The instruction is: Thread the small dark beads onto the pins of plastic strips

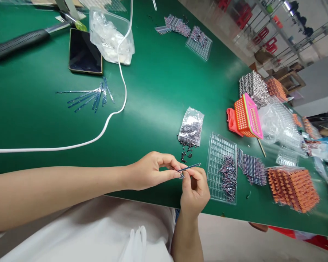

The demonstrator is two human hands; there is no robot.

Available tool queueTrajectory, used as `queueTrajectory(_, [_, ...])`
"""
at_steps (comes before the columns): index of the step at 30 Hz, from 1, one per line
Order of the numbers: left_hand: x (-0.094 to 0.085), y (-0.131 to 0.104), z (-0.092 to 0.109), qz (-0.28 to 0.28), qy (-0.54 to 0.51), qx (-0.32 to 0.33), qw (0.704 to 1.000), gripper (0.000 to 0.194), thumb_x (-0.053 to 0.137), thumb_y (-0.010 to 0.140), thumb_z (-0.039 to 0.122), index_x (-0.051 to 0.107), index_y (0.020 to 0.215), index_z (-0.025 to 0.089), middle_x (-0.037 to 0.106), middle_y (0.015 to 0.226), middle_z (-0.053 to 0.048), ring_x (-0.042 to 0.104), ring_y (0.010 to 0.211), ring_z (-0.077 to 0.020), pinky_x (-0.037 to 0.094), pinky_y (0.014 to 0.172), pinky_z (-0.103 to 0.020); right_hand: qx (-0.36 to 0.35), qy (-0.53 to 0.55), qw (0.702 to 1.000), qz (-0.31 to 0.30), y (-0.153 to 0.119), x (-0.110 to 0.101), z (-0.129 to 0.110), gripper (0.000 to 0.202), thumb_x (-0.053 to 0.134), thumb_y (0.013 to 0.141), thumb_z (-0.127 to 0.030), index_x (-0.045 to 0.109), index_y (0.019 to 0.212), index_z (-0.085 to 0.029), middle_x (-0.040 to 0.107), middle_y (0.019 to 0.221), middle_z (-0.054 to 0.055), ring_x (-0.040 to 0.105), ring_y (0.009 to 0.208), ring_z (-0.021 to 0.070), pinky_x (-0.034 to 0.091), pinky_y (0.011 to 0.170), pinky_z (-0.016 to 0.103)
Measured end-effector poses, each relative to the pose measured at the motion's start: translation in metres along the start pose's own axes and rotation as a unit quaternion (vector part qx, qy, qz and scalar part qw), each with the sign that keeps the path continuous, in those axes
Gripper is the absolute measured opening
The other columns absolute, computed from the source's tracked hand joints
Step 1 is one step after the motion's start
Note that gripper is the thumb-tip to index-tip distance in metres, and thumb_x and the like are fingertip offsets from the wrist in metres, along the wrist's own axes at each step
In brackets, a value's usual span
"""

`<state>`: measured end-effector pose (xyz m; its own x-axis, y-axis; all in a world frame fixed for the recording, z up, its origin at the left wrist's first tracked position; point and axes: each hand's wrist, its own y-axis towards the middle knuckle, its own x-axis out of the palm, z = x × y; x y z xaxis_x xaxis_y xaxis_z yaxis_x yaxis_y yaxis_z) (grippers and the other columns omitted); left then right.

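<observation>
Over the table's near edge, my left hand pinches a thin blue strip between thumb and fingers. My right hand meets it there, with its thumb and forefinger closed at the same strip. A small piece at the fingertips is partly hidden, and I cannot make out what it is. Just beyond the hands lies a clear plastic bag of tiny dark parts, with loose dark parts spilled in front. Right of my right hand is a clear compartment tray bearing a heap of thin dark pieces.
Similar blue strips fan out at left, near a phone, a hammer-like black-handled tool and a plastic tub. A white cable crosses the table. Rightward stand an orange basket and stacked orange pieces.
</observation>
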<state>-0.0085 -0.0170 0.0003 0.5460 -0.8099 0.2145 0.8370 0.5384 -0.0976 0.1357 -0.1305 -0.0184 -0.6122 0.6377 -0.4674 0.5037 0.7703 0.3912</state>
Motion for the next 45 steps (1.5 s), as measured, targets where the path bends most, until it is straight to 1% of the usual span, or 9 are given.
queueTrajectory(7, [0.0025, -0.0014, -0.0019, 0.011, -0.003, 0.009, 1.000, 0.011, 0.068, 0.088, 0.027, 0.069, 0.090, 0.017, 0.078, 0.110, -0.007, 0.069, 0.113, -0.0223, 0.054, 0.102, -0.035, -0.077, -0.059, 0.995, 0.038, -0.0046, 0.0019, 0.0027, 0.016, 0.064, 0.089, -0.014, 0.066, 0.100, -0.026, 0.064, 0.087, 0.003, 0.063, 0.078, 0.0159, 0.054, 0.067, 0.031])
queueTrajectory(13, [0.0016, -0.0026, 0.0029, 0.003, 0.037, 0.038, 0.999, 0.010, 0.064, 0.089, 0.025, 0.070, 0.091, 0.018, 0.076, 0.116, -0.008, 0.070, 0.113, -0.0220, 0.054, 0.102, -0.036, -0.090, -0.112, 0.988, 0.059, -0.0090, 0.0030, 0.0063, 0.012, 0.063, 0.091, -0.019, 0.065, 0.100, -0.026, 0.065, 0.087, 0.004, 0.066, 0.077, 0.0176, 0.056, 0.066, 0.033])
queueTrajectory(20, [0.0017, -0.0034, 0.0030, 0.006, 0.096, 0.078, 0.992, 0.009, 0.062, 0.090, 0.025, 0.069, 0.089, 0.020, 0.077, 0.114, -0.007, 0.072, 0.107, -0.0214, 0.054, 0.098, -0.036, -0.126, -0.135, 0.981, 0.058, -0.0095, 0.0028, 0.0074, 0.023, 0.065, 0.089, -0.014, 0.066, 0.108, -0.028, 0.068, 0.090, 0.004, 0.068, 0.081, 0.0175, 0.057, 0.067, 0.032])
queueTrajectory(25, [0.0024, -0.0024, 0.0007, 0.010, 0.129, 0.112, 0.985, 0.010, 0.060, 0.091, 0.023, 0.069, 0.091, 0.018, 0.077, 0.113, -0.009, 0.071, 0.107, -0.0212, 0.053, 0.096, -0.034, -0.131, -0.172, 0.975, 0.052, -0.0085, 0.0022, 0.0078, 0.023, 0.068, 0.088, -0.015, 0.067, 0.108, -0.027, 0.069, 0.091, 0.004, 0.068, 0.079, 0.0172, 0.057, 0.067, 0.032])
queueTrajectory(28, [0.0023, -0.0024, 0.0011, 0.007, 0.118, 0.100, 0.988, 0.010, 0.060, 0.091, 0.023, 0.069, 0.091, 0.018, 0.077, 0.110, -0.008, 0.071, 0.108, -0.0212, 0.053, 0.096, -0.034, -0.132, -0.171, 0.975, 0.052, -0.0082, 0.0030, 0.0078, 0.020, 0.066, 0.089, -0.016, 0.066, 0.106, -0.027, 0.069, 0.090, 0.004, 0.068, 0.080, 0.0172, 0.057, 0.068, 0.033])
queueTrajectory(31, [0.0015, -0.0023, 0.0016, 0.000, 0.072, 0.057, 0.996, 0.011, 0.062, 0.091, 0.026, 0.070, 0.094, 0.018, 0.077, 0.111, -0.007, 0.070, 0.108, -0.0208, 0.053, 0.097, -0.033, -0.122, -0.141, 0.981, 0.052, -0.0076, 0.0036, 0.0066, 0.017, 0.065, 0.089, -0.016, 0.065, 0.102, -0.027, 0.067, 0.088, 0.003, 0.067, 0.078, 0.0162, 0.056, 0.066, 0.031])
queueTrajectory(37, [0.0023, 0.0028, 0.0006, 0.032, -0.075, -0.051, 0.995, 0.013, 0.069, 0.084, 0.028, 0.070, 0.089, 0.016, 0.078, 0.098, -0.005, 0.072, 0.095, -0.0192, 0.057, 0.089, -0.031, -0.008, 0.007, 1.000, 0.016, -0.0067, 0.0007, 0.0043, 0.002, 0.063, 0.090, -0.021, 0.065, 0.090, -0.021, 0.061, 0.082, 0.003, 0.061, 0.073, 0.0149, 0.049, 0.057, 0.027])
queueTrajectory(41, [0.0038, 0.0061, -0.0002, 0.053, -0.070, -0.068, 0.994, 0.012, 0.072, 0.080, 0.027, 0.071, 0.084, 0.016, 0.076, 0.084, -0.002, 0.070, 0.083, -0.0163, 0.055, 0.081, -0.028, 0.028, 0.078, 0.997, 0.005, -0.0071, -0.0012, 0.0074, 0.002, 0.064, 0.089, -0.022, 0.065, 0.088, -0.020, 0.058, 0.079, 0.001, 0.056, 0.065, 0.0123, 0.041, 0.050, 0.024])
queueTrajectory(45, [0.0034, 0.0064, -0.0003, 0.051, -0.063, -0.072, 0.994, 0.013, 0.072, 0.079, 0.027, 0.072, 0.084, 0.015, 0.075, 0.083, -0.003, 0.067, 0.081, -0.0151, 0.053, 0.079, -0.026, 0.030, 0.099, 0.995, 0.006, -0.0063, -0.0010, 0.0087, 0.003, 0.065, 0.088, -0.022, 0.065, 0.087, -0.019, 0.057, 0.077, 0.001, 0.055, 0.065, 0.0125, 0.042, 0.052, 0.025])
